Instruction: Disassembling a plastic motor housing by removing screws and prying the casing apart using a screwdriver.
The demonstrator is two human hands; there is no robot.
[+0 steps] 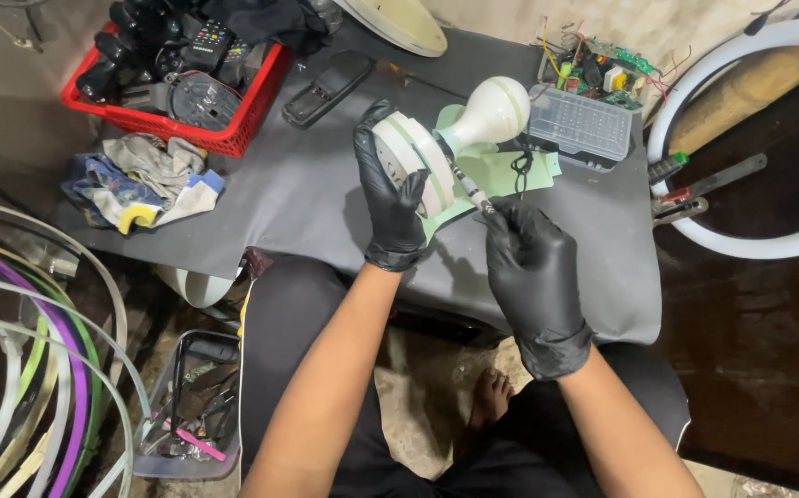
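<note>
We hold a white, green-striped lamp housing (415, 159) above the middle of the dark work mat (307, 198), its round bulb dome (496, 111) pointing far and right. It looks like light, rigid plastic, smooth and probably brittle, so the ribbed rim seems the safest hold. Our left hand (390, 198), gloved in black, is closed around that rim. Our right hand (533, 267) pinches a slim screwdriver (469, 189) whose tip meets the housing. A red basket (178, 78) sits far left, a circuit board (602, 74) far right.
</note>
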